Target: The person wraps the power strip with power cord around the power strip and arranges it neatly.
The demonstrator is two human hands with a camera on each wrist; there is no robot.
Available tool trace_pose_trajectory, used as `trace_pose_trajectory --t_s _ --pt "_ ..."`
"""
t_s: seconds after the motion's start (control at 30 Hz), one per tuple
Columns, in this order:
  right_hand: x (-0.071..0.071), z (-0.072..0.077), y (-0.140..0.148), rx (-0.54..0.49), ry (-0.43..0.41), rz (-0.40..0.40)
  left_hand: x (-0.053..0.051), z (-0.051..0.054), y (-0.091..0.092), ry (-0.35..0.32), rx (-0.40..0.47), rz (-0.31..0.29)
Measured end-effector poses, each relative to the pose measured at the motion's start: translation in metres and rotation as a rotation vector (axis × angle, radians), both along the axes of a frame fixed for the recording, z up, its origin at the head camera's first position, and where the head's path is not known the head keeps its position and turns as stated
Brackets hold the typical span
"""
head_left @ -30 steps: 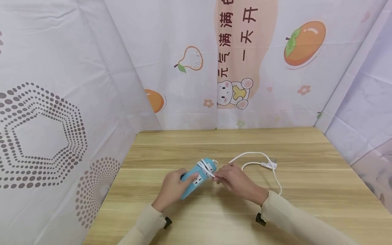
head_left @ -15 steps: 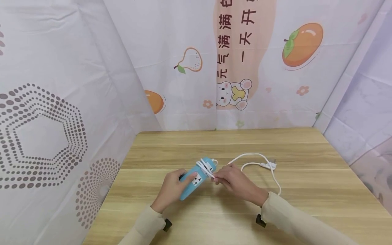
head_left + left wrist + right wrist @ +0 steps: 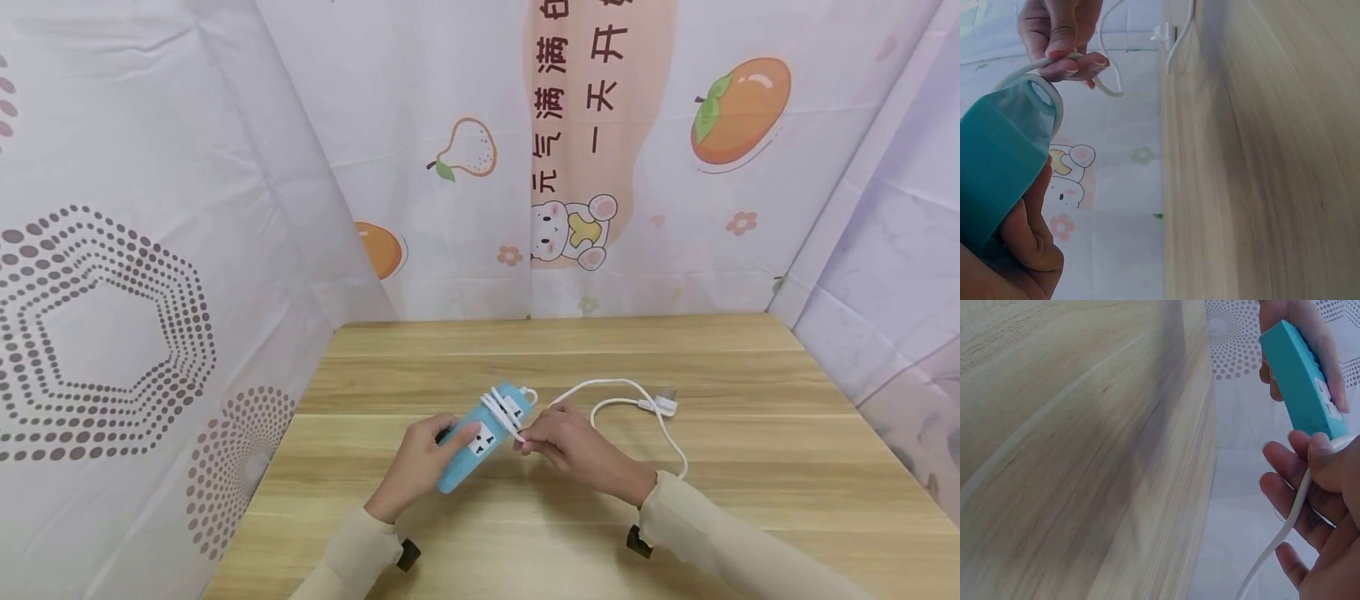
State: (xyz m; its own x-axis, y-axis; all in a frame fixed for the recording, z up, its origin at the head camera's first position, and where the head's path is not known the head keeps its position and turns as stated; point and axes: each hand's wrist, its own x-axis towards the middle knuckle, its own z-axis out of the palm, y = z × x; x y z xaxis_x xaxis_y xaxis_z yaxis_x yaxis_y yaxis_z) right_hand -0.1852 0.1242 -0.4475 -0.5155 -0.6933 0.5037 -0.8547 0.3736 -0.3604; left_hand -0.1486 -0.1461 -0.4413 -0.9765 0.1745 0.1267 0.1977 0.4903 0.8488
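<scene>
A person's left hand (image 3: 422,460) curled its fingers around a blue power strip (image 3: 483,443), held above the wood-grain tabletop (image 3: 765,442). The right hand (image 3: 573,443) pinched the strip's white cord (image 3: 615,381) in its fingers; loops circled the strip's far end, and the plug (image 3: 667,407) lay farther right.

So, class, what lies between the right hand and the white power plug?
The head view shows a curved stretch of white power cord, with wood-grain tabletop beneath, between the right hand and plug.
</scene>
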Motion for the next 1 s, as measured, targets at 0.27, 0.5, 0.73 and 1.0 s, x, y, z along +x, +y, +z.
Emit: trace_pose_trajectory --t_s 0.27,0.5,0.73,1.0 --pt "-0.002 -0.003 0.000 -0.031 -0.013 0.062 0.001 0.004 -0.001 -0.036 0.077 -0.065" --pt "-0.003 -0.003 0.003 -0.016 0.004 0.186 0.001 0.005 -0.008 -0.096 0.129 -0.206" --pt "-0.007 -0.001 0.002 -0.072 0.014 0.353 0.000 0.009 -0.013 -0.130 0.154 -0.314" --pt "-0.006 0.000 0.005 -0.056 -0.035 0.407 -0.001 0.008 -0.018 -0.139 0.173 -0.442"
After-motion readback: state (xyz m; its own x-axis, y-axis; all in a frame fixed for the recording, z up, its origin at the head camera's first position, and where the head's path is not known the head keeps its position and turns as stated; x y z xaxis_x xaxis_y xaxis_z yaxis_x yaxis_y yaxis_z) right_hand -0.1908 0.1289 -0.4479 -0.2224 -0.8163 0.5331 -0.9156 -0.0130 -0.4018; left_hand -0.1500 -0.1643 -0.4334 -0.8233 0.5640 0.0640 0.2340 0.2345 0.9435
